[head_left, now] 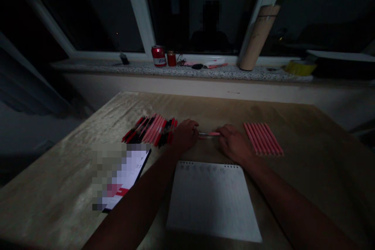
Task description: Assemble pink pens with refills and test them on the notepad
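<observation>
Above the top edge of a spiral notepad [213, 203], a slim pink pen [213, 133] with a silvery section lies between my hands. The fingers of my left hand [186, 136] are closed at its silvery end. My right hand [233, 142] pinches the pink end. A short pink piece [202, 138] shows just below the pen, beside my left fingers. Close to my left hand is a pile of pink, red and black pens [152, 129]. Right of my right hand, several pink pens [263, 138] lie side by side in a neat row.
A lit phone or tablet [129, 175], partly blurred out, lies left of my left forearm on the table [64, 179]. The windowsill behind holds a red can [159, 56], a red jar [171, 58], a tall cardboard tube [259, 39] and a yellow tape roll [300, 68].
</observation>
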